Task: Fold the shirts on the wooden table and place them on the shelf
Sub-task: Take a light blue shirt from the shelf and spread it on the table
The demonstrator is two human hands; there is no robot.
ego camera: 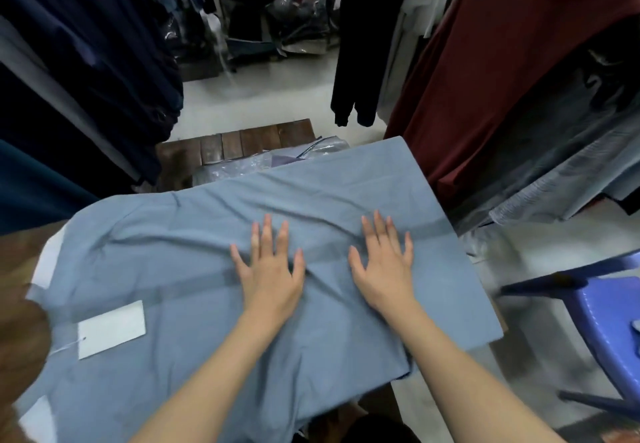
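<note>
Spread-fingered and gripping nothing, both palms lie flat on the blue-grey shirt point(156, 235) draped over the wooden table point(235, 146). A white tag point(110, 328) sits at 8 o'clock from the left hand point(268, 271), and the right hand point(382, 269) is at its 3 o'clock.

A shirt point(173, 235) is spread across the wooden table point(221, 148), with the left hand point(270, 276) and right hand point(384, 273) laid flat side by side upon it, a tag point(110, 329) laid on it to their left, plastic packets point(242, 165) set behind it, and a stool point(609, 321) placed to the right.
</note>
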